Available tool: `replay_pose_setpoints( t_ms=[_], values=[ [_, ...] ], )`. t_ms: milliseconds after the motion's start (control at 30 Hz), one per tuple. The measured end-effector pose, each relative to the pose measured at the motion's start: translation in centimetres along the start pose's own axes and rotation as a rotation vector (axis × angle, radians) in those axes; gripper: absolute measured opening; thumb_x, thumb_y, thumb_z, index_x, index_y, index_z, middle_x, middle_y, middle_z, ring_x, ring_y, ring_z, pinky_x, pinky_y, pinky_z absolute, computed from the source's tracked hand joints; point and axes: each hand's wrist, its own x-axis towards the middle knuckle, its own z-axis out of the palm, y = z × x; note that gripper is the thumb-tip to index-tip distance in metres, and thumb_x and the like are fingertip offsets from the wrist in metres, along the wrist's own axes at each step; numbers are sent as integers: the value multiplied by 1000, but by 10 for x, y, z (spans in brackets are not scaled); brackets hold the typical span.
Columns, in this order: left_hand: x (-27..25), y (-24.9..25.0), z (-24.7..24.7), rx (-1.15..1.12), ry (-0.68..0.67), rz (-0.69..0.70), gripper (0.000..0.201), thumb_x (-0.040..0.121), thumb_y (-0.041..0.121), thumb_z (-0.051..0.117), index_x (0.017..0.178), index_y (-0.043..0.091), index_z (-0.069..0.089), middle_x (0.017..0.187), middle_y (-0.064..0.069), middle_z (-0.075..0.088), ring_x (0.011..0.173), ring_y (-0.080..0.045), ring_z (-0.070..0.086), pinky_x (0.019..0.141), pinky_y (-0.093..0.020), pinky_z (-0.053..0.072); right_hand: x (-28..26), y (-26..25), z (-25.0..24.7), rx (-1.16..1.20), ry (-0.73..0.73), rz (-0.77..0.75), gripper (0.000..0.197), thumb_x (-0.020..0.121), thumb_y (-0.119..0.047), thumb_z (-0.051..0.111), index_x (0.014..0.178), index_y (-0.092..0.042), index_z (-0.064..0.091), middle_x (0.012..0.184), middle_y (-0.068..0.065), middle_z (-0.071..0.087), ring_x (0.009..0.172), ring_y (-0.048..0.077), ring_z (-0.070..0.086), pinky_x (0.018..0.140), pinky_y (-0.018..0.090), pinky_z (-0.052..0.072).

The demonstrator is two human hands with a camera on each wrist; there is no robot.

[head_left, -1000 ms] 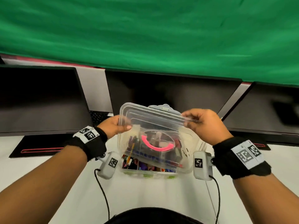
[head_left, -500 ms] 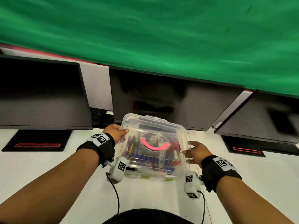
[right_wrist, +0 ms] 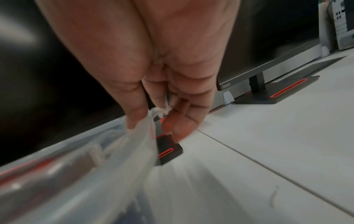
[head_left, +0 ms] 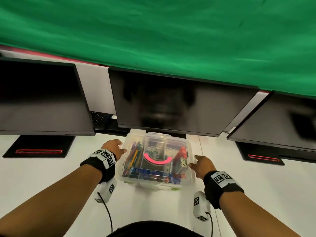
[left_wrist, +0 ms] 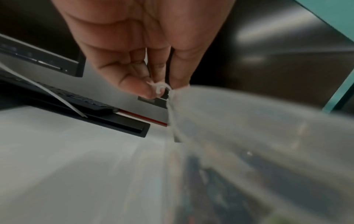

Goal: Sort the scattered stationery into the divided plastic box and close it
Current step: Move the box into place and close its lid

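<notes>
Lidded box [head_left: 156, 161] on white worktop [head_left: 68, 194]; left hand [head_left: 114, 147] and right hand [head_left: 201, 165] pinch its lid's side edges.

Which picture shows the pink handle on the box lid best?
The head view: the pink handle sits in plain sight, a curved arc in the middle of the lid. Both wrist views show only a blurred clear edge of the box, and no handle at all.

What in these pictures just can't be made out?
- Head view: whether the clear plastic box's lid is latched; glare hides the rim.
- Head view: blue lettering on its front, too blurred to read.
- Wrist views: box contents, smeared by motion blur beside the left hand and right hand.
</notes>
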Motion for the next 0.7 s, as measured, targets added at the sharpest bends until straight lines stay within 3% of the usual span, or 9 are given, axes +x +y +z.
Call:
replay_pose_setpoints(
  t_ms=[67, 167, 300, 533, 633, 700],
  values=[
    [-1, 2, 0, 19, 2, -3, 47, 86, 31, 64, 127, 13, 52, 130, -9, 56, 120, -25, 54, 102, -32, 42, -1, 0, 0, -36, -7, 0, 48, 89, -24, 60, 131, -5, 50, 126, 17, 59, 109, 34, 60, 95, 40, 50],
    [-1, 5, 0, 56, 35, -31, 52, 82, 31, 68, 128, 15, 50, 131, -12, 51, 119, -27, 53, 103, -34, 42, -2, 0, 1, -24, 95, -4, 55, 85, -22, 65, 135, -10, 44, 135, 17, 46, 115, 32, 56, 101, 35, 43],
    [-4, 11, 3, 80, 35, -31, 41, 86, 24, 65, 121, 10, 51, 122, -12, 60, 114, -28, 57, 95, -33, 46, -6, -2, 3, 13, 146, 1, 43, 83, -17, 67, 122, -7, 53, 124, 14, 60, 112, 29, 58, 95, 30, 45],
    [-5, 9, 4, 12, 23, -23, 31, 87, 21, 61, 112, 16, 44, 103, -10, 67, 83, -23, 57, 77, -31, 48, -5, -5, -1, 43, 109, 34, 39, 83, -18, 68, 118, -4, 59, 125, 13, 61, 115, 29, 56, 97, 32, 44],
    [-6, 8, 3, -30, 11, -21, 31, 87, 20, 60, 112, 18, 43, 102, -10, 67, 82, -23, 58, 74, -30, 47, -7, -7, -3, 21, 88, 35, 38, 82, -18, 68, 117, -4, 59, 121, 14, 62, 112, 29, 58, 96, 32, 45],
    [-8, 8, 5, -11, 5, 25, 30, 89, 17, 56, 116, 17, 42, 108, -11, 64, 90, -25, 59, 78, -31, 47, -7, -7, -5, -5, 78, 31, 37, 83, -17, 68, 115, -4, 59, 119, 14, 63, 109, 29, 59, 94, 32, 47]
  ],
)
